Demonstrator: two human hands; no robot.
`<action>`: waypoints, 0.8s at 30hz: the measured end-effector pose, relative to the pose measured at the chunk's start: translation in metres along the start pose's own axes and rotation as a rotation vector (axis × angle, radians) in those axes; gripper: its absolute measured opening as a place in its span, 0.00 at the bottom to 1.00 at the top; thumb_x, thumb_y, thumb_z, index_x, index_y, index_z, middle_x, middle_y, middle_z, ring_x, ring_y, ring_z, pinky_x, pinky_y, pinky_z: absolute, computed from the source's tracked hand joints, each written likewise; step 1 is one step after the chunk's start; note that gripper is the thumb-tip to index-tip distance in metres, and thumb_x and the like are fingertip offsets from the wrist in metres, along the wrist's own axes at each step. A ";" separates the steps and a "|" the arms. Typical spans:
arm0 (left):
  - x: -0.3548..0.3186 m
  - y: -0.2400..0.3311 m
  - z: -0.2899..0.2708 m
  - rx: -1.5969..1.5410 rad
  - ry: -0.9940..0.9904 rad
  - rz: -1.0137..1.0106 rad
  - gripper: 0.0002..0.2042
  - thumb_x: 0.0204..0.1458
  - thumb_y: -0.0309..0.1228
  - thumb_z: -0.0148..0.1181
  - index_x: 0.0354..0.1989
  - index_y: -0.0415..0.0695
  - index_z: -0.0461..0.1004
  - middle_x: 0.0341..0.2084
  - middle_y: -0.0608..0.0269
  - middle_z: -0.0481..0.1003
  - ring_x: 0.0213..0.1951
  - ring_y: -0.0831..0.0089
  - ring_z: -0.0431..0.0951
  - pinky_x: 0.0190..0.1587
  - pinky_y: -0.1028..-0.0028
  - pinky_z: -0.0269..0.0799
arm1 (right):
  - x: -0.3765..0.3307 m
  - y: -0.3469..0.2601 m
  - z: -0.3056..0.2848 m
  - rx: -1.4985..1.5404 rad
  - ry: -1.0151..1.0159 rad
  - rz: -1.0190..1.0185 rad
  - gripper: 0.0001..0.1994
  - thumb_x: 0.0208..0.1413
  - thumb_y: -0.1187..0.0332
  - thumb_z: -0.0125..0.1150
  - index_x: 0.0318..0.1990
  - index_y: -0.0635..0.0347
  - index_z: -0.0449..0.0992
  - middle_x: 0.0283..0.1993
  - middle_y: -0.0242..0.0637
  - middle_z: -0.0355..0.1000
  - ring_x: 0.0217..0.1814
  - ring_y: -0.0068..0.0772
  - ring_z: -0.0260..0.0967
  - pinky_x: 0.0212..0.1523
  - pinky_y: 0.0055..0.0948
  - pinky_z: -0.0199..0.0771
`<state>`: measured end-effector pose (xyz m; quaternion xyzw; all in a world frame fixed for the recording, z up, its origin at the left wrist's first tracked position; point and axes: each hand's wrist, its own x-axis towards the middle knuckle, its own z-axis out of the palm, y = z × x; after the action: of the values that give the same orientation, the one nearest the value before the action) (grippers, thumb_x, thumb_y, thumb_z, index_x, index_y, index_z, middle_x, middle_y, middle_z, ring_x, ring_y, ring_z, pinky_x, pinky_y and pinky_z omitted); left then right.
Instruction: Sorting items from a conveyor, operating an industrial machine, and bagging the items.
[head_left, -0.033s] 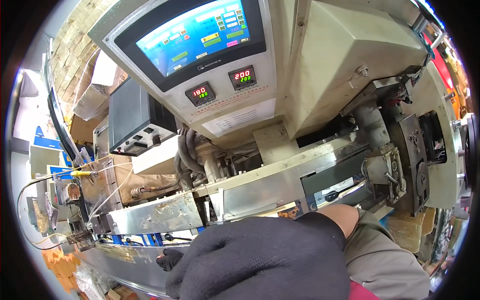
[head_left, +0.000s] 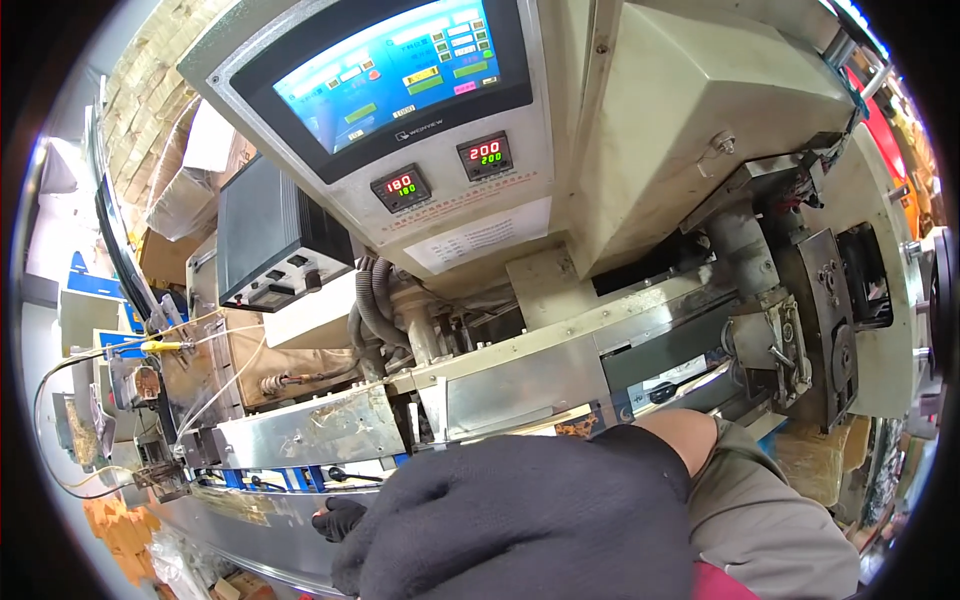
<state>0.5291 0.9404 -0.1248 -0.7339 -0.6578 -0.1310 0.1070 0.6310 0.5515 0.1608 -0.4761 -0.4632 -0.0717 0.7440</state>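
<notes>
Packaging machine (head_left: 600,150) fills the view: touch screen (head_left: 400,70) on a slanted panel, two small red-and-green number displays (head_left: 445,172) under it, a grey control box (head_left: 275,240) to the left, hoses and yellow wires lower left.

Right hand (head_left: 530,520) in a black knit glove, very close to the camera, back of the hand up, taking most of the lower middle. Bare wrist and a grey-green sleeve (head_left: 770,520) run off to the lower right. The hand sits over the long metal guide rail (head_left: 330,430) and the channel in front of it; its fingers curl down and away from view, so whether this grip is closed on anything cannot be told.

Left hand (head_left: 338,518), also black-gloved, only partly visible beside the right one, low at the rail's front edge next to the blue strip (head_left: 270,478). Fingertips look bent toward the metal; touching or holding cannot be told.

Handling, as a judgement: the rail and its steel covers are rigid, fixed, hard-edged, smooth and likely slippery under knit gloves. Best purchase would be the flat front lip, clear of the moving parts at right (head_left: 800,330). Anything thin in the channel is hidden.
</notes>
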 end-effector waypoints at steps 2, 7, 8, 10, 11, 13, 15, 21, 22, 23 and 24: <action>0.001 -0.001 0.002 -0.003 -0.004 0.003 0.23 0.44 0.43 0.52 0.44 0.37 0.64 0.36 0.43 0.71 0.34 0.52 0.76 0.35 0.57 0.73 | 0.009 -0.015 -0.009 0.105 -0.112 0.259 0.04 0.46 0.73 0.62 0.30 0.56 0.75 0.30 0.32 0.71 0.25 0.35 0.68 0.21 0.31 0.67; 0.010 -0.012 0.013 -0.112 0.009 0.143 0.20 0.47 0.41 0.51 0.42 0.38 0.64 0.37 0.45 0.71 0.38 0.51 0.73 0.40 0.57 0.68 | 0.003 0.000 0.010 -0.124 -0.103 -0.089 0.03 0.46 0.72 0.61 0.27 0.54 0.73 0.27 0.28 0.69 0.24 0.35 0.66 0.21 0.31 0.67; 0.012 -0.016 0.014 -0.135 0.017 0.175 0.19 0.47 0.40 0.50 0.42 0.38 0.64 0.37 0.45 0.70 0.39 0.50 0.72 0.42 0.58 0.67 | 0.002 0.003 0.012 -0.165 -0.001 -0.169 0.04 0.46 0.71 0.61 0.26 0.54 0.72 0.27 0.28 0.69 0.24 0.34 0.67 0.21 0.31 0.66; 0.015 -0.024 0.015 -0.179 0.032 0.240 0.17 0.49 0.39 0.50 0.41 0.38 0.65 0.38 0.46 0.70 0.41 0.49 0.70 0.44 0.58 0.65 | 0.001 0.005 0.011 -0.196 0.101 -0.245 0.05 0.46 0.70 0.61 0.24 0.54 0.71 0.27 0.28 0.69 0.25 0.33 0.67 0.21 0.30 0.66; 0.015 -0.025 0.015 -0.176 0.031 0.234 0.17 0.49 0.39 0.50 0.41 0.38 0.65 0.38 0.46 0.70 0.41 0.49 0.70 0.44 0.58 0.65 | 0.004 0.000 0.008 -0.150 -0.051 -0.127 0.05 0.47 0.70 0.61 0.25 0.54 0.71 0.27 0.30 0.70 0.25 0.33 0.67 0.21 0.30 0.67; 0.015 -0.025 0.013 -0.283 0.032 0.279 0.17 0.49 0.39 0.50 0.41 0.38 0.65 0.37 0.45 0.70 0.41 0.49 0.70 0.44 0.58 0.65 | 0.006 0.000 0.009 -0.098 -0.206 -0.008 0.05 0.48 0.69 0.62 0.26 0.55 0.71 0.27 0.31 0.71 0.25 0.32 0.67 0.21 0.30 0.67; 0.013 -0.024 0.012 -0.279 0.041 0.278 0.17 0.49 0.39 0.50 0.41 0.37 0.65 0.37 0.44 0.70 0.41 0.49 0.70 0.44 0.58 0.65 | 0.002 0.004 0.022 -0.063 0.027 -0.040 0.05 0.48 0.69 0.62 0.26 0.55 0.71 0.28 0.32 0.71 0.25 0.32 0.67 0.21 0.30 0.68; 0.011 -0.017 0.015 -0.306 0.037 0.338 0.17 0.49 0.37 0.50 0.41 0.35 0.64 0.38 0.43 0.70 0.41 0.48 0.70 0.46 0.58 0.64 | -0.003 0.011 0.052 0.014 0.734 -0.144 0.04 0.49 0.69 0.62 0.28 0.58 0.73 0.28 0.36 0.73 0.26 0.33 0.68 0.21 0.32 0.69; 0.011 -0.016 0.015 -0.309 0.038 0.338 0.17 0.49 0.37 0.50 0.41 0.35 0.64 0.38 0.43 0.70 0.41 0.48 0.70 0.46 0.58 0.64 | -0.010 0.006 0.012 0.078 0.286 -0.126 0.04 0.49 0.72 0.61 0.29 0.62 0.75 0.28 0.41 0.73 0.24 0.34 0.69 0.22 0.32 0.71; 0.025 -0.040 0.018 -0.254 0.076 0.317 0.17 0.49 0.37 0.51 0.41 0.35 0.64 0.38 0.43 0.70 0.41 0.48 0.70 0.46 0.58 0.64 | -0.009 0.030 0.002 0.143 0.128 -0.117 0.04 0.48 0.74 0.61 0.30 0.67 0.75 0.28 0.43 0.73 0.24 0.37 0.70 0.22 0.32 0.71; 0.026 -0.043 0.022 -0.253 0.079 0.335 0.17 0.49 0.36 0.51 0.41 0.35 0.64 0.38 0.43 0.70 0.41 0.48 0.70 0.46 0.58 0.64 | -0.001 0.033 -0.013 0.231 -0.076 0.061 0.05 0.48 0.75 0.61 0.31 0.68 0.75 0.28 0.44 0.73 0.24 0.38 0.70 0.23 0.32 0.71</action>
<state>0.4899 0.9766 -0.1375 -0.8348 -0.5003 -0.2218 0.0601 0.6564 0.5586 0.1371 -0.4032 -0.4817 0.0229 0.7777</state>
